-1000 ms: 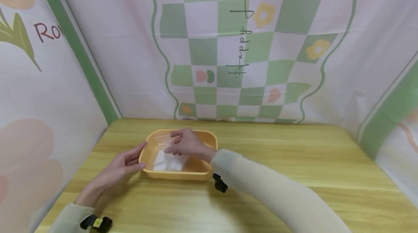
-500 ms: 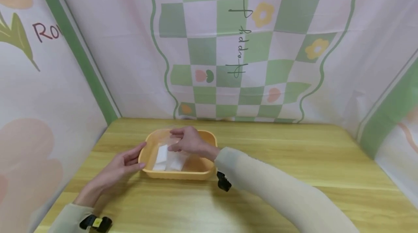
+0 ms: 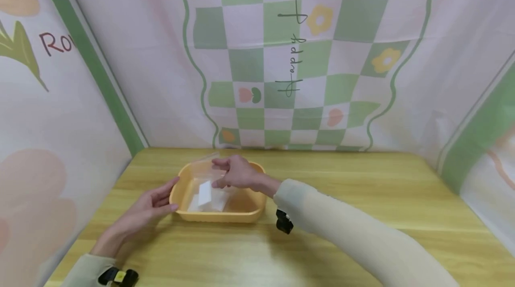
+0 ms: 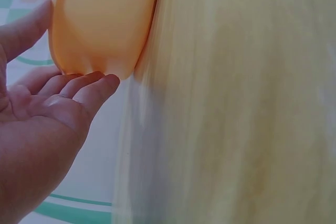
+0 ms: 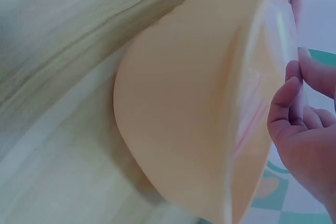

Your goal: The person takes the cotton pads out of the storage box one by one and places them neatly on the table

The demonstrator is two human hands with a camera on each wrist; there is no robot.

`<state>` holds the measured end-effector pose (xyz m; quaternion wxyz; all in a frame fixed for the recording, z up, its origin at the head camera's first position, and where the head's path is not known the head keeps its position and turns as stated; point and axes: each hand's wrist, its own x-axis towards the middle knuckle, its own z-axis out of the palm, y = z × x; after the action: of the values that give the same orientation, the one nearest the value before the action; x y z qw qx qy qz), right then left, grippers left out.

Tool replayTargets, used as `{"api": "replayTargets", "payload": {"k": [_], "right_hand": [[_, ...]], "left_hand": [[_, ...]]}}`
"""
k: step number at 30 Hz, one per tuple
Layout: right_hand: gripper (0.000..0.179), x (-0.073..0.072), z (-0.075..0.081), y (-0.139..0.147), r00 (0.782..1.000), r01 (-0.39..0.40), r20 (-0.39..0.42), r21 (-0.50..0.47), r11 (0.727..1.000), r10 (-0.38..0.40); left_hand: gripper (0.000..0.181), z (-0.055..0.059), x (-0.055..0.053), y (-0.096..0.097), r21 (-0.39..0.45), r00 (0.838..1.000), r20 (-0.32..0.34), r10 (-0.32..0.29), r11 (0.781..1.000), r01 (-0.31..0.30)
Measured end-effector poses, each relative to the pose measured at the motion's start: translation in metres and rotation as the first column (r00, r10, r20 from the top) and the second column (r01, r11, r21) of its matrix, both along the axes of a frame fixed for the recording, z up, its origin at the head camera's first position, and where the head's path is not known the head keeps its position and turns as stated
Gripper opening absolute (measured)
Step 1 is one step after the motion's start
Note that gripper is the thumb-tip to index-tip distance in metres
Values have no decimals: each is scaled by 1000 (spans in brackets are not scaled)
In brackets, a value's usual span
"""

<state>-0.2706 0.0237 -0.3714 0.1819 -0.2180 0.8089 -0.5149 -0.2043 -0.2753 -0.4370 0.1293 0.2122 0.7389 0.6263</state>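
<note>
A yellow-orange plastic basin with rounded corners sits on the table. My left hand holds its left end, thumb toward one long side and fingers toward the other; the left wrist view shows several fingertips against the basin's outer wall. Over the basin, my right hand pinches a clear plastic zip bag between thumb and fingers. The bag has pinkish lines across it. A flat white piece shows below the right fingertips, slightly tilted, with more white pieces on the basin floor behind it, partly covered.
The wood-grain table runs back to a hanging cloth with a green-and-white check print. More printed cloth closes off the left and right sides. Black wrist devices sit at both sleeves.
The right hand has moved slightly right with the bag, whose clear edge now rises above the basin's back rim. The white piece under the fingers has shifted right. The left hand stays put.
</note>
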Motion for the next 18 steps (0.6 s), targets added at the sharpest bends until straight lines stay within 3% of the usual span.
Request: {"api": "replayTargets", "payload": {"k": [10, 18], "right_hand": [[77, -3, 24, 25, 994, -72, -80, 16, 997, 73], [76, -8, 51, 59, 992, -90, -90, 15, 996, 91]], "left_hand": [[80, -1, 0, -2, 28, 1000, 7, -20, 999, 20], [80, 0, 2, -1, 2, 1000, 13, -3, 1000, 3]]}}
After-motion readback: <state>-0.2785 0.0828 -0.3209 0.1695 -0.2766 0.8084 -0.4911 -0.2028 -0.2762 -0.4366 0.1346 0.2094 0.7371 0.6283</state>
